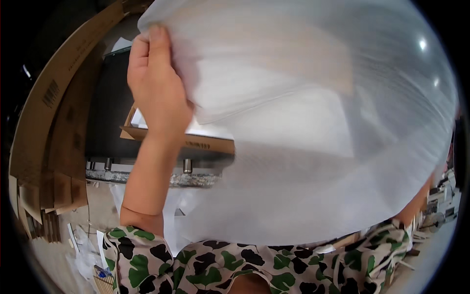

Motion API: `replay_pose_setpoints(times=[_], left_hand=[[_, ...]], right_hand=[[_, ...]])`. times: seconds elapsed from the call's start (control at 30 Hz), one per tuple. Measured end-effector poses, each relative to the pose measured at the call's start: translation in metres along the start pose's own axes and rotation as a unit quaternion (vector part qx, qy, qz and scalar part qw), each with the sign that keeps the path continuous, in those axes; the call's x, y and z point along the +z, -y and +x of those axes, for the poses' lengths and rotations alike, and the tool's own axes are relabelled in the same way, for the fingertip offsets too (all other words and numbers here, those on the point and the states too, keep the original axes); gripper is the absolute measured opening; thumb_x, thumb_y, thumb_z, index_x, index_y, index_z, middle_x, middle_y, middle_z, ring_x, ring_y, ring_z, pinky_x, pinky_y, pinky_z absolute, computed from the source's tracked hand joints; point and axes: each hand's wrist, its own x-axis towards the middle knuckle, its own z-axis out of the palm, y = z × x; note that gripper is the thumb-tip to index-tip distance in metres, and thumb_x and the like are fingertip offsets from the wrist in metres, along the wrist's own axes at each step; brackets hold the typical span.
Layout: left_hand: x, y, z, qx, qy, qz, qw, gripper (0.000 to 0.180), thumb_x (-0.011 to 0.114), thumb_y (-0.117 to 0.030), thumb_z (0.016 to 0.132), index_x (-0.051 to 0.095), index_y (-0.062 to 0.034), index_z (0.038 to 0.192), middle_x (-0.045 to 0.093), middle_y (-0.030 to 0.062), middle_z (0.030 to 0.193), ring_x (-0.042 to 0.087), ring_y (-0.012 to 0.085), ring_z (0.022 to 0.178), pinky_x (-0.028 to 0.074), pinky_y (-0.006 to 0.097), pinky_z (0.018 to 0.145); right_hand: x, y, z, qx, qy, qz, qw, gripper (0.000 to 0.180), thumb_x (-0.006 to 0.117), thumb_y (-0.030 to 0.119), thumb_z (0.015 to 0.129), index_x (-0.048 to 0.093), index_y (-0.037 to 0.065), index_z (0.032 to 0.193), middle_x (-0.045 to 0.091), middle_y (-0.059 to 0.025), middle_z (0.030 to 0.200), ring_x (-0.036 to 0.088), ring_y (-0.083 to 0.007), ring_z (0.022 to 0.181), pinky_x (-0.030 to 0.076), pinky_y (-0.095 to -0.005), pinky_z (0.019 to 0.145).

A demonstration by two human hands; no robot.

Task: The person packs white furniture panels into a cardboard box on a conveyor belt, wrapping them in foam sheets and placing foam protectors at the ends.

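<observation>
left hand clenched on top-left edge of white foam sheet, sheet billowing right and down from the grip, right hand hidden behind it, grip can't tell, open cardboard box just below the grip, flattened cartons left

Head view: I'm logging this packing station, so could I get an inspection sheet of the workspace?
Surface: dark bench with a speckled front edge, mostly hidden.
Job's things: large translucent white foam sheet lifted up, filling most of the view; open cardboard box partly behind it.
Clutter: paper scraps on the floor at lower left.
Hands: left hand grips the sheet's upper left edge; right hand hidden behind the sheet.
Cables: nothing seen.
Surroundings: flattened cardboard cartons stacked at left; shelves with small items at right, too blurred to identify.
</observation>
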Motion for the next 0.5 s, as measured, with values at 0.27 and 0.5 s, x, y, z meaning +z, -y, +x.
replay_pose_setpoints(times=[0.27, 0.5], left_hand=[[-0.156, 0.179, 0.089, 0.155, 0.004, 0.663, 0.732, 0.01, 0.05, -0.012, 0.083, 0.056, -0.0052, 0.086, 0.058, 0.0189, 0.07, 0.058, 0.037, 0.066, 0.045, 0.041, 0.059], [-0.177, 0.226, 0.108, 0.034, 0.194, 0.836, 0.513, 0.02, 0.051, -0.023, 0.086, 0.056, -0.0092, 0.1, 0.062, 0.0191, 0.081, 0.058, 0.0393, 0.071, 0.047, 0.045, 0.065]], right_hand=[[0.213, 0.226, -0.246, 0.072, 0.264, 0.424, 0.863, 0.049, 0.071, 0.013, 0.061, 0.057, 0.006, 0.107, 0.059, -0.0148, 0.1, 0.051, -0.0339, 0.096, 0.042, -0.042, 0.083], [0.26, 0.217, -0.334, 0.085, 0.522, 0.372, 0.763, 0.059, 0.073, 0.019, 0.063, 0.053, 0.008, 0.116, 0.052, -0.0162, 0.118, 0.045, -0.0344, 0.109, 0.038, -0.0424, 0.092]])
